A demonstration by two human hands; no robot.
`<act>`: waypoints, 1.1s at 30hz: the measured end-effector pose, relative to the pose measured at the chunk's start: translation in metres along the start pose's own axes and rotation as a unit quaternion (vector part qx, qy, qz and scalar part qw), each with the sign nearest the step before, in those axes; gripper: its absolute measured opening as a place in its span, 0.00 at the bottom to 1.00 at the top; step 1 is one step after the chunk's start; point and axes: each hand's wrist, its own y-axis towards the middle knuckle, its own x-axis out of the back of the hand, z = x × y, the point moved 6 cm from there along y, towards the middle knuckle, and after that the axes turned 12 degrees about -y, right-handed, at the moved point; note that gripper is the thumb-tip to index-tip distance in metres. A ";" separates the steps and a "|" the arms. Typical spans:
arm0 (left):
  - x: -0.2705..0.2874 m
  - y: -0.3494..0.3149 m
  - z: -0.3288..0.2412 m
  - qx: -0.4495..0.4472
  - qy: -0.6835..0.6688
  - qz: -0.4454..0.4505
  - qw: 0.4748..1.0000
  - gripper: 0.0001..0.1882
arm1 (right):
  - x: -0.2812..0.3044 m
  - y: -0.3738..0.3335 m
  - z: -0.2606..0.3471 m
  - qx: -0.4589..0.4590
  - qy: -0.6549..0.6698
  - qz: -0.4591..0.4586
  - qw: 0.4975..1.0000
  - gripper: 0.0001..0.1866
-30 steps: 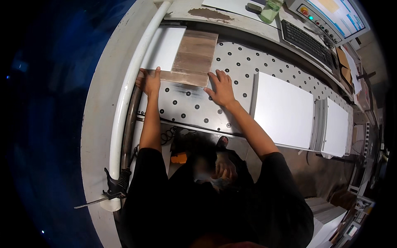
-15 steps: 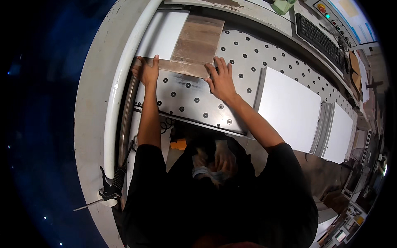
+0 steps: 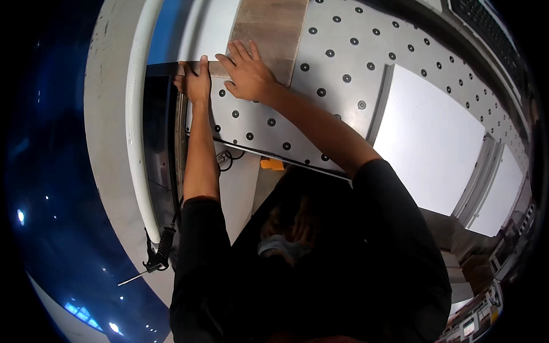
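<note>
My left hand [image 3: 195,84] is at the left end of a narrow brown wood-grain strip [image 3: 218,69], thumb and fingers apart against its near edge. Just to its right, my right hand [image 3: 249,73] lies with fingers spread, palm down, over the strip and the lower left of a wider brown wood-grain board [image 3: 269,28]. A white board [image 3: 218,23] lies beside that brown board on its left, beyond the strip. All of these rest on a grey metal table [image 3: 326,128] dotted with black round inserts.
White panels [image 3: 429,137] and grey edge strips [image 3: 476,180] lie at the right. Along the left runs a white rail [image 3: 136,114], with a black air gun [image 3: 159,254] by its near end. A keyboard [image 3: 480,20] sits far right; something orange-yellow [image 3: 272,164] shows below the table edge.
My right hand has slid left, from the strip's right end to near my left hand. The view has shifted closer, and a blue area now shows beside the white rail.
</note>
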 end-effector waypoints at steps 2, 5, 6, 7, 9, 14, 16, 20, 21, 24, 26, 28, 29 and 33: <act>0.002 -0.001 -0.003 0.015 -0.023 0.025 0.999 0.57 | 0.000 0.001 0.000 0.015 -0.021 0.007 1.000 0.39; -0.003 0.003 -0.007 -0.013 -0.036 0.009 0.999 0.57 | 0.002 0.002 -0.006 0.002 -0.049 0.021 0.999 0.38; -0.002 0.005 -0.006 -0.018 -0.031 0.003 0.999 0.57 | 0.004 0.003 -0.006 0.004 -0.048 0.026 0.998 0.38; -0.002 0.003 -0.002 -0.012 -0.030 0.004 0.999 0.57 | 0.005 0.001 -0.004 0.007 -0.047 0.031 0.998 0.38; -0.002 0.001 -0.005 -0.006 -0.029 0.010 1.000 0.57 | 0.005 0.002 -0.005 0.006 -0.050 0.033 0.998 0.38; -0.003 0.003 -0.004 0.000 -0.034 0.009 0.999 0.57 | 0.004 0.004 -0.005 0.002 -0.049 0.030 0.998 0.37; -0.003 0.005 0.001 -0.001 -0.029 0.006 1.000 0.57 | 0.007 0.003 -0.003 0.007 -0.045 0.023 0.999 0.37; -0.003 0.002 -0.006 -0.013 -0.030 -0.004 0.999 0.58 | 0.009 0.003 -0.004 0.013 -0.017 -0.017 1.000 0.37; -0.003 0.003 -0.005 -0.013 -0.032 -0.008 0.999 0.58 | 0.008 0.004 -0.003 0.016 -0.020 -0.024 0.999 0.37; -0.004 0.003 -0.002 -0.020 -0.039 -0.015 0.999 0.59 | 0.008 0.002 0.000 0.020 -0.026 -0.038 0.999 0.37; -0.003 0.005 -0.001 -0.011 -0.026 -0.020 0.999 0.59 | 0.009 0.003 0.000 0.024 -0.031 -0.044 0.998 0.37; -0.002 0.000 0.000 0.000 -0.015 -0.025 1.000 0.59 | 0.009 0.001 0.005 0.028 -0.036 -0.032 0.998 0.37; -0.006 0.001 -0.001 -0.010 -0.009 -0.034 0.999 0.59 | 0.012 0.004 0.003 0.028 -0.043 -0.032 0.998 0.36; -0.007 0.002 -0.001 -0.019 -0.009 -0.043 0.999 0.59 | 0.016 0.003 0.007 0.032 -0.019 -0.041 0.998 0.37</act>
